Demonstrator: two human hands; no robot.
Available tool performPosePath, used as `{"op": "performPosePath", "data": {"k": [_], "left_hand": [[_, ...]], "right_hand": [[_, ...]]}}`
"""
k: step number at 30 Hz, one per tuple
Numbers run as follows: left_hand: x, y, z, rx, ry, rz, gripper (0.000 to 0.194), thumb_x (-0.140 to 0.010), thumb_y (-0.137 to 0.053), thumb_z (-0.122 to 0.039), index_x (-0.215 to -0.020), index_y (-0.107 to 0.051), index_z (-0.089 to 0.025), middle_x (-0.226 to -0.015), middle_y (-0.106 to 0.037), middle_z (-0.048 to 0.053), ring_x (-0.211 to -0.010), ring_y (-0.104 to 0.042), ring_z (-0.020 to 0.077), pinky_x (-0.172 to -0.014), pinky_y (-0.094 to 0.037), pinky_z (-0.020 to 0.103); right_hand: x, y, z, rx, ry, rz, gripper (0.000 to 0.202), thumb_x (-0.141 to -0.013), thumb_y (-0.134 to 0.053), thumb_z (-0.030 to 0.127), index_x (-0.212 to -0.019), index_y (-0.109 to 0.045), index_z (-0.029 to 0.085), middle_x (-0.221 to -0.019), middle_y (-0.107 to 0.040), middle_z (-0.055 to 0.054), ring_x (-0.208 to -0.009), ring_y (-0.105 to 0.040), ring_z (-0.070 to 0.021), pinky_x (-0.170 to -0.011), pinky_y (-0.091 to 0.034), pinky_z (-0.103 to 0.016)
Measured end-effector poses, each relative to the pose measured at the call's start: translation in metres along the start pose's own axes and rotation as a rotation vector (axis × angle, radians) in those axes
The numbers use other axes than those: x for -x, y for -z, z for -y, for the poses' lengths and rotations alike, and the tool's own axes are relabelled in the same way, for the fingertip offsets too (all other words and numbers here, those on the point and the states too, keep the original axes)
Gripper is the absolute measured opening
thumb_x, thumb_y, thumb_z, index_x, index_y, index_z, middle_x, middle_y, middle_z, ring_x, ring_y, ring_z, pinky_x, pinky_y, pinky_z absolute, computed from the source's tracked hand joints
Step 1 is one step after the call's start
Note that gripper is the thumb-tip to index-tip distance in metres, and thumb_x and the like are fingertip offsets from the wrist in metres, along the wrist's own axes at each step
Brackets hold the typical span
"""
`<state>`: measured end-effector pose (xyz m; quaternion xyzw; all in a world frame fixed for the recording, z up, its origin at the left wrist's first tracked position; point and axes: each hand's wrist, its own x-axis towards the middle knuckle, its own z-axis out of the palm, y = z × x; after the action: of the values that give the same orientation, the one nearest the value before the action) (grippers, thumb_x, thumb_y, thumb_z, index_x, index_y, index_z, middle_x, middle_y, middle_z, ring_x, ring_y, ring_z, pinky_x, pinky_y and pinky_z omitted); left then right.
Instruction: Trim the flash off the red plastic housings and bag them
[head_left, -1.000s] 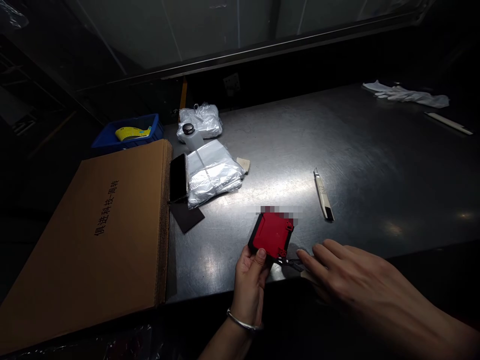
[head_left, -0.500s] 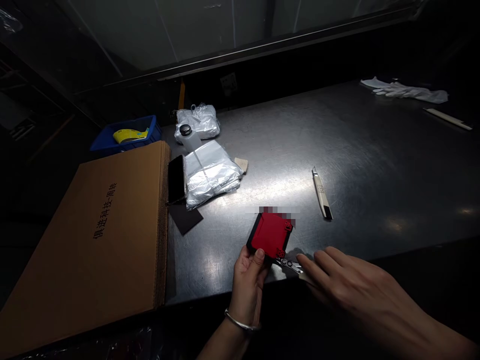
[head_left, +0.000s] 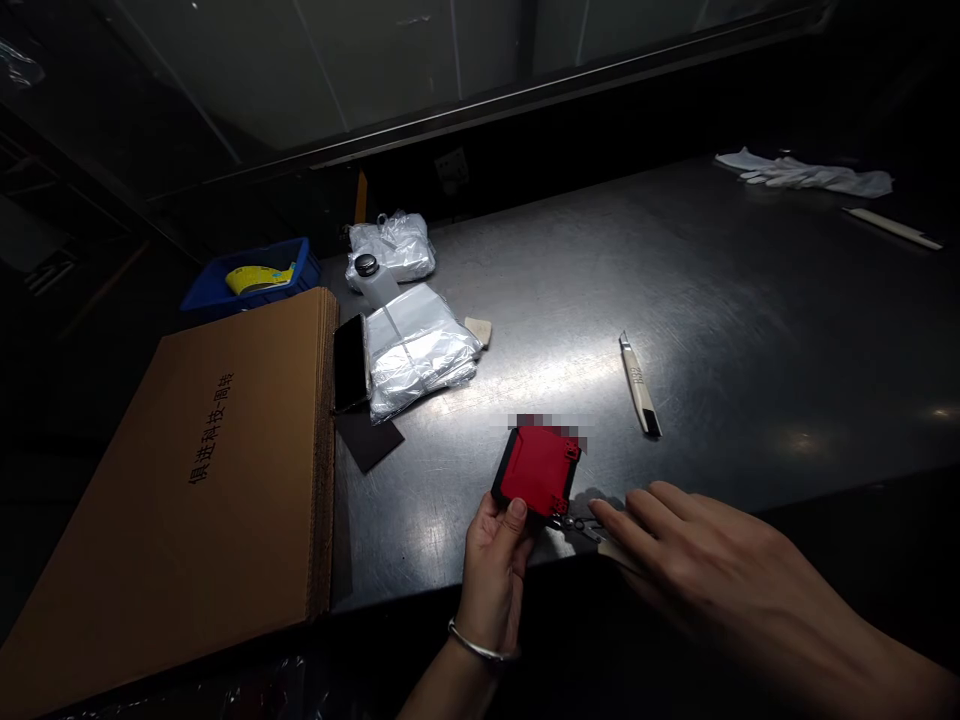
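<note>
My left hand (head_left: 499,555), with a bangle on the wrist, grips a red, square plastic part (head_left: 540,470) with a black edge; the thumb presses on its lower side. Part of its upper edge is pixelated. At its lower right corner, beside a small red hinge-like detail, are the tips of small metal pliers (head_left: 579,525). My right hand (head_left: 690,545) is closed around their pale handles, which are mostly hidden by the fingers. Whether the jaws touch the part is hard to make out. A pale utility knife (head_left: 640,388) lies on the metal table beyond my hands.
Stacked cardboard (head_left: 247,450) fills the left side. Near it are a phone (head_left: 350,362), a dark square sheet (head_left: 371,443), clear plastic bags (head_left: 424,350), a bottle (head_left: 376,282) and a blue bin (head_left: 247,278). White gloves (head_left: 814,175) and another pale knife (head_left: 892,228) lie far right.
The view has shifted slightly. The pliers have turned a little at the red part's lower right corner, and my right hand has moved slightly left and up. My left hand keeps its grip.
</note>
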<state>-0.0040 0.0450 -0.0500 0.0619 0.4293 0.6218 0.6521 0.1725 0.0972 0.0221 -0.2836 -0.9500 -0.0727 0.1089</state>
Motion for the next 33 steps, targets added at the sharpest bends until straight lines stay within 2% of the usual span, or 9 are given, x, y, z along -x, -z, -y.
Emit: {"op": "performPosePath", "data": {"k": [6,15,27,33], "left_hand": [[0.002,-0.001,0.000,-0.012,-0.008,0.001,0.032,-0.088,-0.075,-0.030,-0.116,-0.069,-0.015,-0.113,-0.077,0.010,-0.111,-0.068,0.0258,-0.107,-0.045,0.042],[0.002,0.002,0.001,-0.030,-0.003,0.014,0.031,-0.089,-0.074,-0.030,-0.117,-0.069,-0.016,-0.115,-0.076,0.010,-0.110,-0.068,0.0252,-0.104,-0.045,0.040],[0.000,0.002,0.001,-0.019,-0.005,0.013,0.033,-0.087,-0.076,-0.030,-0.116,-0.069,-0.016,-0.113,-0.077,0.010,-0.107,-0.070,0.0244,-0.103,-0.047,0.040],[0.002,0.002,0.001,-0.014,-0.008,0.007,0.031,-0.087,-0.076,-0.029,-0.114,-0.070,-0.015,-0.111,-0.078,0.010,-0.103,-0.071,0.0217,-0.099,-0.048,0.035]], "right_hand": [[-0.004,0.000,-0.003,0.030,0.035,0.021,0.034,-0.083,-0.040,0.001,-0.092,-0.071,0.011,-0.068,-0.060,-0.004,-0.058,-0.053,-0.0175,-0.058,-0.030,-0.032],[0.000,-0.004,0.007,0.119,0.016,-0.043,0.038,-0.080,-0.037,-0.005,-0.084,-0.071,0.012,-0.064,-0.059,-0.004,-0.058,-0.047,-0.0189,-0.059,-0.025,-0.034],[0.001,-0.008,0.013,0.165,0.011,-0.073,0.048,-0.091,-0.028,-0.006,-0.089,-0.073,0.012,-0.060,-0.055,-0.003,-0.056,-0.046,-0.0175,-0.057,-0.025,-0.032],[0.014,-0.004,0.002,-0.011,-0.069,-0.137,0.038,-0.107,-0.033,0.019,-0.112,-0.070,0.014,-0.071,-0.060,-0.001,-0.060,-0.053,-0.0121,-0.058,-0.031,-0.028]]}}
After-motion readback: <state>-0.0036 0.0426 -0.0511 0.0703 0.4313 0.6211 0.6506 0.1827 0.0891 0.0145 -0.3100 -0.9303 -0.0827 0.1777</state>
